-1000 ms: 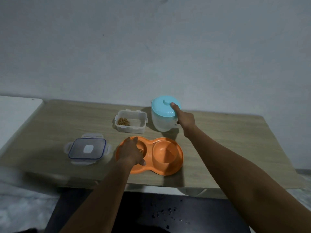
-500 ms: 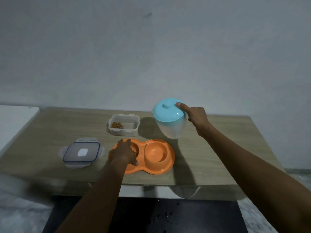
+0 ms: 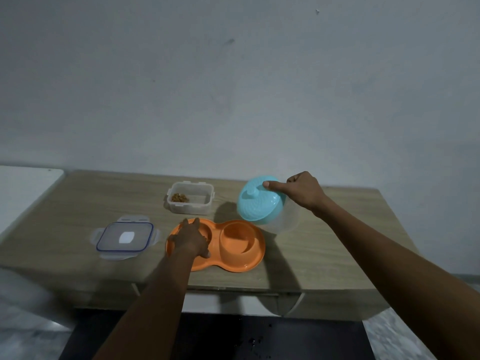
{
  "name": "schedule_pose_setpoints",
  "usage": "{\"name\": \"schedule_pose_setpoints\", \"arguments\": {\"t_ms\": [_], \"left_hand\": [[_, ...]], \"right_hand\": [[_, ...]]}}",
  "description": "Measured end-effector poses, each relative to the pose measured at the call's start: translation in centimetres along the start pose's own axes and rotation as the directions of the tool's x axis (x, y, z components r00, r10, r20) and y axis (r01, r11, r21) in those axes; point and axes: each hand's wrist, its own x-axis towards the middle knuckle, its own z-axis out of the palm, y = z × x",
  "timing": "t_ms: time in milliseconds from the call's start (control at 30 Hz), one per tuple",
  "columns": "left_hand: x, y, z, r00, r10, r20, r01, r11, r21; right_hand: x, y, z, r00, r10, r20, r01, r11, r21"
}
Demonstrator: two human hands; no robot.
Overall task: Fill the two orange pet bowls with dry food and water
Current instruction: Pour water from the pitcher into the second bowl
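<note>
The right hand (image 3: pixel 306 192) grips the water jug (image 3: pixel 262 206), tipped with its teal lid (image 3: pixel 257 201) toward eight o'clock. The left hand (image 3: pixel 191 240) presses the double orange bowl (image 3: pixel 233 245), long axis three-to-nine, fingers spread.

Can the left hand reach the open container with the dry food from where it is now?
Probably yes. The left hand rests on the left bowl of the orange pet bowls, and the open container stands just behind it with bare table between. Nothing blocks that path; the tilted jug is off to the right.
</note>
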Motion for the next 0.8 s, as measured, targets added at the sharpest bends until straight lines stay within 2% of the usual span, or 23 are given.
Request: {"name": "schedule_pose_setpoints", "arguments": {"t_ms": [100,233,467,800], "left_hand": [[-0.7,0.3,-0.2,1.0,0.03,0.0,-0.03,0.999,0.044],[-1.2,0.6,-0.3,0.986,0.158,0.062,-0.169,0.947,0.274],[-1.4,0.4,-0.3,0.983,0.176,0.052,-0.184,0.938,0.295],[-1.4,0.8,-0.4,0.987,0.149,0.059,-0.16,0.943,0.292]], "right_hand": [[-0.2,-0.4,0.2,0.999,-0.032,0.017,0.033,0.998,-0.055],[-0.2,-0.6,0.4,0.999,-0.038,0.021,0.04,0.995,-0.089],[-0.5,-1.0,0.3,0.998,-0.053,0.035,0.058,0.985,-0.164],[-0.2,-1.3,0.7,0.995,-0.091,0.046,0.102,0.925,-0.367]]}}
